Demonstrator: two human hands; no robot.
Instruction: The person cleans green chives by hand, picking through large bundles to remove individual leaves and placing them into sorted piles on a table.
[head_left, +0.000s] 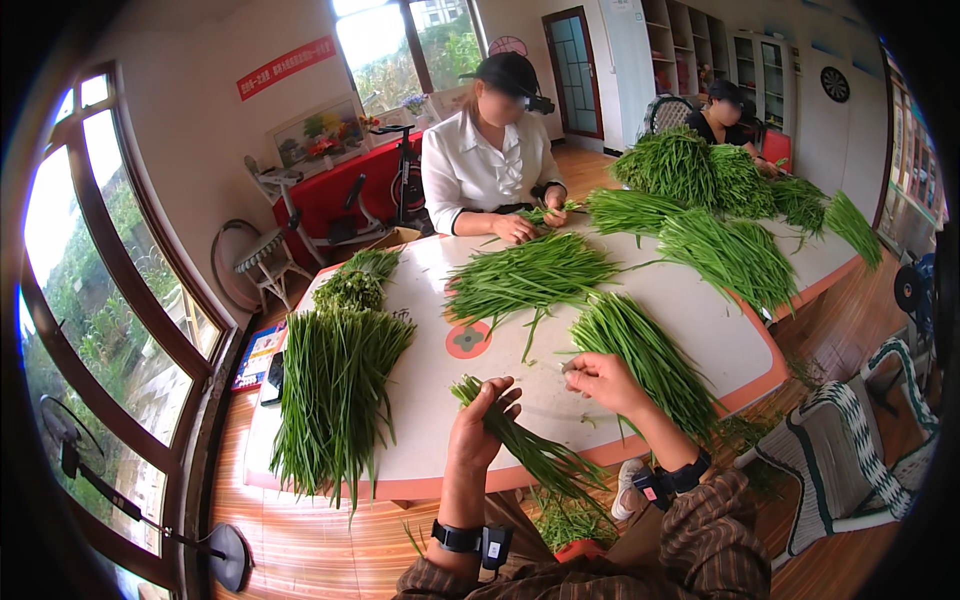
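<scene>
My left hand is closed round a thin bunch of green chives, whose long leaves trail down to the right over the table's near edge. The fingertips of my right hand are pinched together above the table, apart from that bunch; whatever they hold is too small to make out. Right beside my right hand lies a thick pile of chives, with its pale cut ends toward the far left. Another large pile hangs over the near left edge, and a wide one lies beyond my hands.
The white table has an orange rim. Across it, a person in a white blouse handles chives; another person sits behind a tall heap. A chair stands at right, a fan at left. Trimmings lie below the near edge.
</scene>
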